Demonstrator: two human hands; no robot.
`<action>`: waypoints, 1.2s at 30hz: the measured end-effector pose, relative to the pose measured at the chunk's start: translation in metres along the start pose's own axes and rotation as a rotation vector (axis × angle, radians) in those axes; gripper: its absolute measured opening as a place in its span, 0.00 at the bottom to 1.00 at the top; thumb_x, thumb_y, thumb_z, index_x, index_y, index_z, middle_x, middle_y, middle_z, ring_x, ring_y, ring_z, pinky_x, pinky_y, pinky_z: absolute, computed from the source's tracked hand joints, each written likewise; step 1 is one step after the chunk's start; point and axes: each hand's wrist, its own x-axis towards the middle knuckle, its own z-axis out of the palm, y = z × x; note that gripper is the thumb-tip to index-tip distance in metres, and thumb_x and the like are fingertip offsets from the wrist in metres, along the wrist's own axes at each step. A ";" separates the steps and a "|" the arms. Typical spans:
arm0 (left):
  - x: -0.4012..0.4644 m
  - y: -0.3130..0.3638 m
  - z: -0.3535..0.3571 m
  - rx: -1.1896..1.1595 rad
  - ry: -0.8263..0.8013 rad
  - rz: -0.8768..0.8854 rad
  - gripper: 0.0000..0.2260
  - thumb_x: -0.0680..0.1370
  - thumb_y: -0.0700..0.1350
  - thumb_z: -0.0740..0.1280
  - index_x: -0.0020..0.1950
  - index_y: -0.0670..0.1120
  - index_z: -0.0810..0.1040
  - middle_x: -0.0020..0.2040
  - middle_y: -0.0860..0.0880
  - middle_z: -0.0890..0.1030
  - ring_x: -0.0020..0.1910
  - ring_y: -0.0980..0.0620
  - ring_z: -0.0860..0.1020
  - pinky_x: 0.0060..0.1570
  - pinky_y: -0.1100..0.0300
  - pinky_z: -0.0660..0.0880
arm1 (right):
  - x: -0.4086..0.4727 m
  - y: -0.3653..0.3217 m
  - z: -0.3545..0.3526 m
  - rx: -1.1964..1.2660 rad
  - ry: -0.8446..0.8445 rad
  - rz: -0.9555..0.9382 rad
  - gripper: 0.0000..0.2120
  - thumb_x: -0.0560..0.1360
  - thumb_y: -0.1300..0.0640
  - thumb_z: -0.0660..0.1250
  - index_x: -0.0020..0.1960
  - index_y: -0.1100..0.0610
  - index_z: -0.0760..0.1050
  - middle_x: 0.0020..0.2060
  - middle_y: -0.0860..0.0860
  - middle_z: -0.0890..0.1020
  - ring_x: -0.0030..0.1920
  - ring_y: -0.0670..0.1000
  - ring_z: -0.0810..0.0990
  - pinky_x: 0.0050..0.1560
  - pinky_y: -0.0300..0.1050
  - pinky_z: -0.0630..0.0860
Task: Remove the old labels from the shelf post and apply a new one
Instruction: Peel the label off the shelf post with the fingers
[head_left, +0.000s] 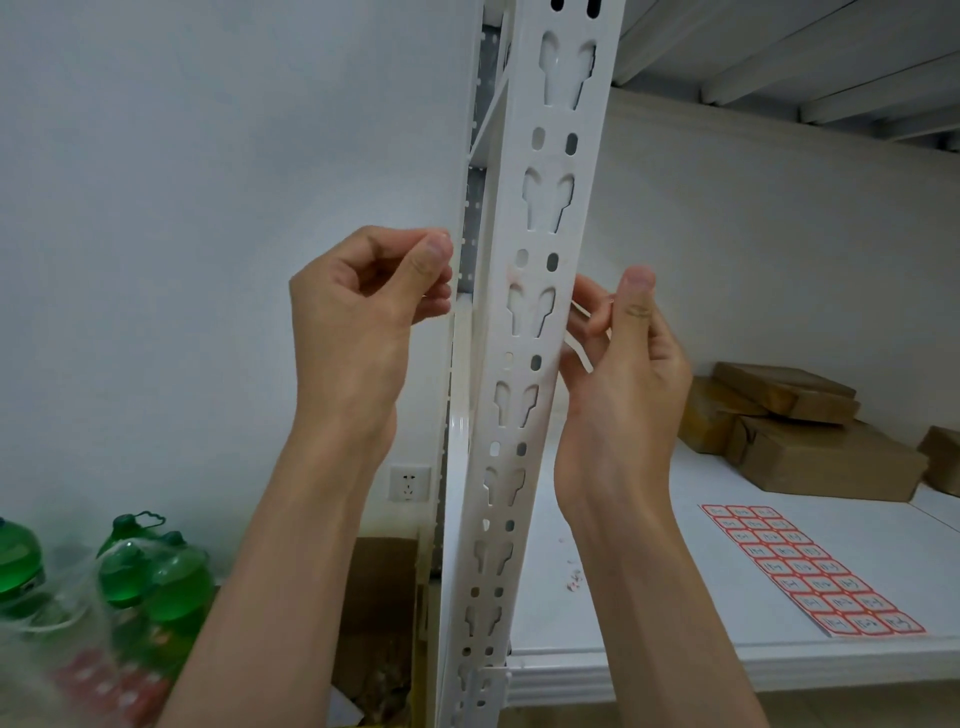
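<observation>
**Both hands at the shelf post, label sheet on the shelf**

1. Your left hand (363, 306), at 9 o'clock of the shelf post (524, 364): fingers curled, thumb against fingertips beside the post's left edge. Whether anything is pinched there, you cannot tell.
2. Your right hand (618, 353), at 3 o'clock of the post: thumb upright, fingers curled round a thin white strip (581, 332) just beside the post's right edge.
3. Shelf post: white, slotted, upright, centre of view; faint pink residue on its face between your hands.
4. Label sheet (810, 569), at 4 o'clock: red-bordered labels, flat on the white shelf (649, 597).
5. Small scraps (574, 579) on the shelf near the post.
6. Brown parcels (800, 431), at 3 o'clock, farther back.
7. Green bottles (156, 571), at 8 o'clock.
8. Wall socket (410, 483).
</observation>
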 end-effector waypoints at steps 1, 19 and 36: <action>0.001 0.001 -0.001 0.012 0.000 0.006 0.01 0.77 0.42 0.73 0.46 0.47 0.84 0.36 0.54 0.83 0.39 0.55 0.81 0.43 0.64 0.79 | -0.001 -0.001 0.000 -0.003 -0.010 0.001 0.23 0.84 0.47 0.57 0.33 0.56 0.66 0.44 0.47 0.88 0.47 0.44 0.86 0.42 0.34 0.80; -0.014 0.018 0.029 0.564 -0.017 0.148 0.15 0.69 0.60 0.78 0.50 0.53 0.86 0.38 0.62 0.82 0.38 0.67 0.81 0.43 0.78 0.75 | -0.004 0.000 0.001 -0.087 -0.057 -0.113 0.09 0.76 0.53 0.71 0.49 0.59 0.79 0.36 0.43 0.84 0.43 0.47 0.85 0.43 0.36 0.80; -0.004 0.014 0.019 0.383 -0.095 0.109 0.05 0.72 0.47 0.78 0.43 0.57 0.85 0.39 0.58 0.86 0.38 0.61 0.84 0.48 0.61 0.82 | 0.002 0.001 -0.008 -0.037 -0.051 -0.029 0.10 0.72 0.51 0.70 0.48 0.57 0.83 0.42 0.51 0.87 0.47 0.51 0.87 0.50 0.41 0.83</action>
